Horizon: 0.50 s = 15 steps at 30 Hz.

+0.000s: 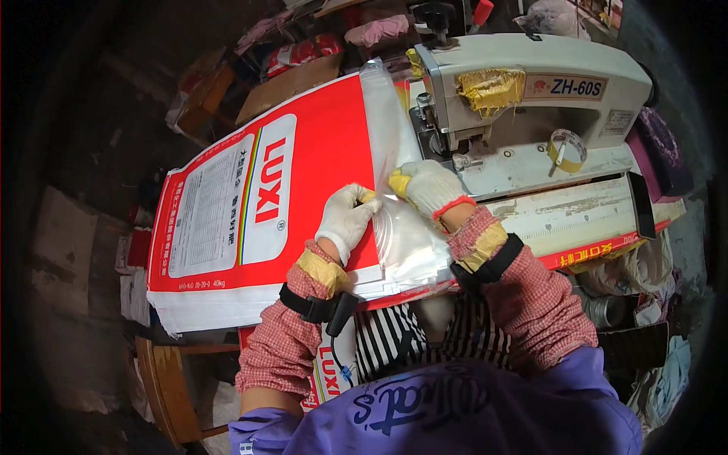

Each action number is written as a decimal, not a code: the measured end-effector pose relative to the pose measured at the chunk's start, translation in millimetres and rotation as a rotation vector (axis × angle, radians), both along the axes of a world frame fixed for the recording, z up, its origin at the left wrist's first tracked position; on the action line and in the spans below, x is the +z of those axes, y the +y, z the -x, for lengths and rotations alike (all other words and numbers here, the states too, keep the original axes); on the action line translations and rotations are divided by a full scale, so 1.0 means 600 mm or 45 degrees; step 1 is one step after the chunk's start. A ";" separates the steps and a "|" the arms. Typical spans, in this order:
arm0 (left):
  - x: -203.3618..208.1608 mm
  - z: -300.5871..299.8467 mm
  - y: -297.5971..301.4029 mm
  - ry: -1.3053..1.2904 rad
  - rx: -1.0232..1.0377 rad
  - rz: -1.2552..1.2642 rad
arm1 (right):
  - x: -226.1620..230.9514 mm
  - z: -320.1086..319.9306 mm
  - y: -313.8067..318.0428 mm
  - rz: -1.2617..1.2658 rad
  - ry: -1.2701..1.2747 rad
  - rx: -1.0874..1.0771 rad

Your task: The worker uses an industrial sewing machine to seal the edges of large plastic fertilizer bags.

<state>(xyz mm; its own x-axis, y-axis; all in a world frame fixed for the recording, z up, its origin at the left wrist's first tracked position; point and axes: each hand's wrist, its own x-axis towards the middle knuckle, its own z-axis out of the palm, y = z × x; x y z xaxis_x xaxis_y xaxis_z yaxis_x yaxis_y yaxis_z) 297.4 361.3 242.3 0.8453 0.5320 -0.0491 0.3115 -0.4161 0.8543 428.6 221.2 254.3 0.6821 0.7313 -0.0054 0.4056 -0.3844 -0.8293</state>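
A red and white woven sack (330,144) lies flat on a pile in front of me. From its right end sticks out a clear plastic liner (409,243), wrinkled and shiny. My left hand (345,224), in a white glove with yellow-taped fingertips, has its fingers closed in a pinch at the sack's right edge, where the liner comes out. My right hand (436,188), gloved likewise, is bent over the liner with its fingertips pressed together on the film. Just beyond it stands a white industrial sewing machine (531,57); its needle area is close to the right fingers.
A roll of tape (582,152) rests on the machine bed. The machine's pale work surface (561,208) extends to the right. A wooden stool (163,390) stands at lower left, and cardboard (292,89) lies behind the sack. Cloths and bundles crowd the back.
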 end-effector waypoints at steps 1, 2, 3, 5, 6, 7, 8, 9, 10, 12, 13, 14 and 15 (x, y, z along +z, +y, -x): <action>0.007 -0.002 -0.002 -0.006 -0.010 -0.001 | 0.006 0.000 0.002 0.067 0.062 0.078; 0.013 -0.006 -0.005 -0.011 0.069 0.235 | 0.012 0.006 0.006 0.088 0.090 0.097; 0.022 -0.008 -0.006 -0.019 0.149 0.470 | 0.018 0.010 0.007 0.085 0.095 0.105; 0.038 -0.013 -0.008 -0.015 0.204 0.769 | 0.028 0.024 0.009 0.074 0.030 0.116; 0.046 -0.014 -0.006 -0.004 0.180 0.831 | 0.032 0.028 0.007 0.068 -0.041 0.118; 0.055 -0.012 0.003 -0.059 -0.017 0.855 | 0.036 0.034 0.008 0.015 -0.078 0.206; 0.065 -0.005 0.014 -0.118 -0.211 0.886 | 0.040 0.029 -0.001 -0.084 0.074 0.314; 0.075 0.004 0.033 -0.300 -0.225 0.817 | 0.044 0.026 -0.003 0.113 -0.025 0.202; 0.084 0.019 0.050 -0.479 -0.240 0.746 | 0.047 0.022 -0.009 0.246 -0.099 0.144; 0.094 0.035 0.082 -0.655 -0.119 0.704 | 0.049 0.023 -0.008 0.515 -0.372 0.001; 0.102 0.037 0.095 -0.650 0.016 0.730 | 0.045 0.028 -0.011 0.330 -0.639 0.029; 0.101 0.042 0.093 -0.610 -0.013 0.648 | 0.042 0.044 0.004 0.200 -0.895 0.025; 0.108 0.044 0.088 -0.548 -0.053 0.570 | 0.034 0.066 0.014 0.140 -1.058 0.097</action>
<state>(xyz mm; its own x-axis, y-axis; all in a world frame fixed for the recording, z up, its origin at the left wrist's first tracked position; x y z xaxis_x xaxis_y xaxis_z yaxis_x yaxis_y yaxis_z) 271.2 414.2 307.4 0.8585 0.5049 0.0896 -0.1082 0.0075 0.9941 389.2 229.8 274.5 0.4441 0.8003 0.4028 0.8959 -0.3922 -0.2084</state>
